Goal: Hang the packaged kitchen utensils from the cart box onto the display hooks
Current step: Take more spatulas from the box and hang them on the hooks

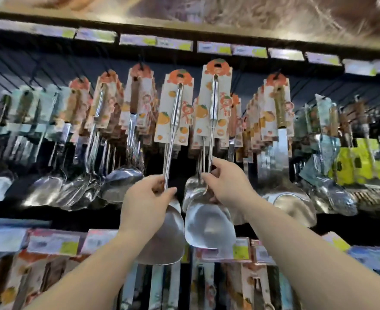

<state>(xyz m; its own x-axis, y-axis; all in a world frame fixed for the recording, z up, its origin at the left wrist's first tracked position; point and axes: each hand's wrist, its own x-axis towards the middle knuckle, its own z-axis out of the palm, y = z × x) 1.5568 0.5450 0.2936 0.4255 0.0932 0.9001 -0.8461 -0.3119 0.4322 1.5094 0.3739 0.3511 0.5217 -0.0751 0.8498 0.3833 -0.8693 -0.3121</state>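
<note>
Spatulas raised toward the display hooks, one in each hand

Left hand (149,198) has its grip closed round the thin steel shaft of the left spatula (168,157), just above the blade; right hand (226,183) pinches the shaft of the right spatula (211,139) the same way, low down, likely so the carded tops can be steered upward; both blades hang below the hands, nearly side by side; further up, the orange-printed backing cards stand upright, the right card (215,99) higher and nearer the hooks, which I cannot make out; behind them hang rows of packaged utensils (108,108) under the price-label rail (213,48); the cart box is out of view.
</note>
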